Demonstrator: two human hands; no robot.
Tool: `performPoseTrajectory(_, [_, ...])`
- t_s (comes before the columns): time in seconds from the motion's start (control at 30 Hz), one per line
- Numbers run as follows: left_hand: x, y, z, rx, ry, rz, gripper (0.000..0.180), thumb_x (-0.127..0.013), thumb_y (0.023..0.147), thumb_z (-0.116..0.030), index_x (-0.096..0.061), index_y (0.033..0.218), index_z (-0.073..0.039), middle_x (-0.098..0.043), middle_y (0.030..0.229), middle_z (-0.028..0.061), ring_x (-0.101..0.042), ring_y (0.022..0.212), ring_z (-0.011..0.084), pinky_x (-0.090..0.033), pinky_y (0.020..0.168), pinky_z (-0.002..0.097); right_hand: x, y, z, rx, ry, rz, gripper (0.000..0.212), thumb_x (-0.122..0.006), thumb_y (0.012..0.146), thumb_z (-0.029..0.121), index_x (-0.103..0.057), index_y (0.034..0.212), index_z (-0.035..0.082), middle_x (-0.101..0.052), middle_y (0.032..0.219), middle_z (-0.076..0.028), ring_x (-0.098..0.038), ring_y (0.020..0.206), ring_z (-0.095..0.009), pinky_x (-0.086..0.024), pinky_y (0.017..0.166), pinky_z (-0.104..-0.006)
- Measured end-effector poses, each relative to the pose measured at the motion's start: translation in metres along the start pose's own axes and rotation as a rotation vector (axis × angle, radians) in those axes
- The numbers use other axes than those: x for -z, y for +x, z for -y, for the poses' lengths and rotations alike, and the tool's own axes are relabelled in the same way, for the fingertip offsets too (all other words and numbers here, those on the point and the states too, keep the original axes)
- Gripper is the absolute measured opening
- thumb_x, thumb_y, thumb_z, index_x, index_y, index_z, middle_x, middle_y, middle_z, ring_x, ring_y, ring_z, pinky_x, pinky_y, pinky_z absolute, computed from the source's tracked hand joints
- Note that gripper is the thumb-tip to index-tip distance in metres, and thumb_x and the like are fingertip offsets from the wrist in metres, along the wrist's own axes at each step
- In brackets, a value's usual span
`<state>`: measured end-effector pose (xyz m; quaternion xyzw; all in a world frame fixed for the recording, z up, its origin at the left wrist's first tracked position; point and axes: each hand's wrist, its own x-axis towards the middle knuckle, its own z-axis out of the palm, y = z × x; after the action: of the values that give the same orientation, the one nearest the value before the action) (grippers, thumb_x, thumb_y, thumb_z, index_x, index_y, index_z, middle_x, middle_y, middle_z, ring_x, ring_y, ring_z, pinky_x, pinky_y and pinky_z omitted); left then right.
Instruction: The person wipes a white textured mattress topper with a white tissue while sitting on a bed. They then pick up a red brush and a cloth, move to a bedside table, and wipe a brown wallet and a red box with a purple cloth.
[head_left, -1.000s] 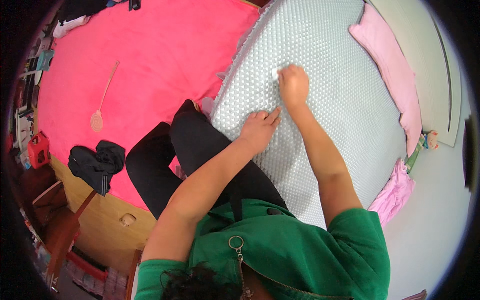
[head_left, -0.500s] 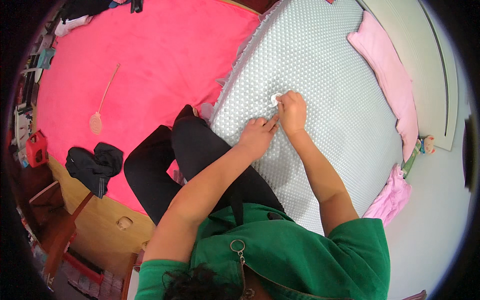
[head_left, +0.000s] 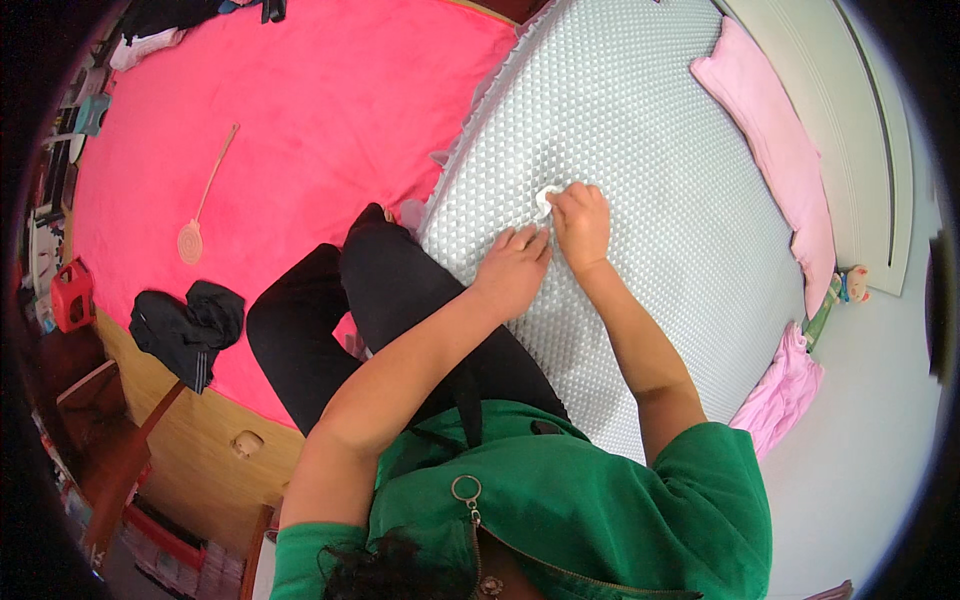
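A small crumpled white tissue (head_left: 544, 200) lies against the grey-and-white patterned bed cover (head_left: 640, 130). My right hand (head_left: 583, 226) pinches its edge between thumb and fingers and presses it to the fabric. Just left of it and nearer to me, my left hand (head_left: 514, 270) rests palm down on the cover near its left edge. Its fingers are stretched out and hold nothing, the tips close to my right hand but apart from it.
A pink pillow (head_left: 775, 140) lies along the white headboard (head_left: 845, 110), with folded pink cloth (head_left: 780, 395) nearer. To the left spreads a bright pink sheet (head_left: 330, 110), bearing a fly swatter (head_left: 190, 240) and a black garment (head_left: 185, 330). My bent legs (head_left: 410, 290) sit beside the bed's edge.
My left fingertips have drawn back a little from my right hand. The right hand still pinches the tissue on nearly the same spot, and the whole view has shifted slightly.
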<state>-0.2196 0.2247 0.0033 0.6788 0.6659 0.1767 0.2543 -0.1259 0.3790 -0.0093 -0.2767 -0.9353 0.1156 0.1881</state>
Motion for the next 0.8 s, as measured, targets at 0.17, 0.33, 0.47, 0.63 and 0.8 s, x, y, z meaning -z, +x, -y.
performPoseTrajectory(0.17, [0.004, -0.004, -0.009, -0.007, 0.159, 0.164, 0.053, -0.058, 0.088, -0.008, -0.055, 0.14, -0.004, -0.036, 0.16, 0.0133, -0.027, 0.151, 0.0295, -0.022, 0.125, 0.0463, -0.023, 0.056, -0.015, 0.001, -0.078, -0.065, 0.003, -0.074, 0.077, 0.009, -0.074, 0.079, 0.01, -0.06, 0.083, -0.005, -0.058, 0.084, -0.029, -0.046, 0.072, -0.0433])
performPoseTrajectory(0.33, [0.007, -0.003, -0.001, -0.01, 0.091, 0.202, 0.053, -0.058, 0.088, -0.009, -0.055, 0.141, -0.004, -0.035, 0.161, 0.0128, -0.026, 0.152, 0.0282, -0.021, 0.125, 0.0458, -0.019, 0.031, 0.0, -0.043, -0.095, -0.039, 0.005, -0.072, 0.076, 0.01, -0.075, 0.079, 0.013, -0.061, 0.083, -0.004, -0.059, 0.085, -0.028, -0.046, 0.071, -0.0428])
performPoseTrajectory(0.47, [-0.008, -0.005, 0.007, 0.037, -0.012, 0.194, 0.055, -0.058, 0.087, -0.008, -0.054, 0.142, -0.005, -0.033, 0.162, 0.0116, -0.022, 0.154, 0.0272, -0.019, 0.126, 0.0449, -0.01, 0.007, 0.0, 0.012, -0.037, 0.02, 0.007, -0.072, 0.078, 0.007, -0.075, 0.084, 0.011, -0.061, 0.084, -0.007, -0.058, 0.084, -0.031, -0.046, 0.071, -0.0442])
performPoseTrajectory(0.63, [-0.003, -0.004, 0.002, -0.008, 0.083, 0.211, 0.06, -0.058, 0.086, -0.007, -0.051, 0.146, -0.006, -0.029, 0.164, 0.0107, -0.02, 0.155, 0.0271, -0.016, 0.127, 0.0445, -0.027, 0.061, -0.008, 0.02, -0.076, -0.076, 0.005, -0.073, 0.079, 0.007, -0.073, 0.084, 0.009, -0.06, 0.083, -0.008, -0.058, 0.081, -0.032, -0.046, 0.069, -0.0448])
performPoseTrajectory(0.8, [0.003, -0.005, 0.004, -0.003, 0.07, 0.234, 0.062, -0.059, 0.086, -0.007, -0.05, 0.147, -0.006, -0.029, 0.165, 0.0104, -0.02, 0.155, 0.0266, -0.016, 0.127, 0.0442, -0.026, 0.03, -0.005, -0.006, -0.088, -0.036, 0.003, -0.072, 0.077, 0.013, -0.073, 0.079, 0.012, -0.06, 0.082, -0.005, -0.06, 0.085, -0.029, -0.046, 0.072, -0.0458])
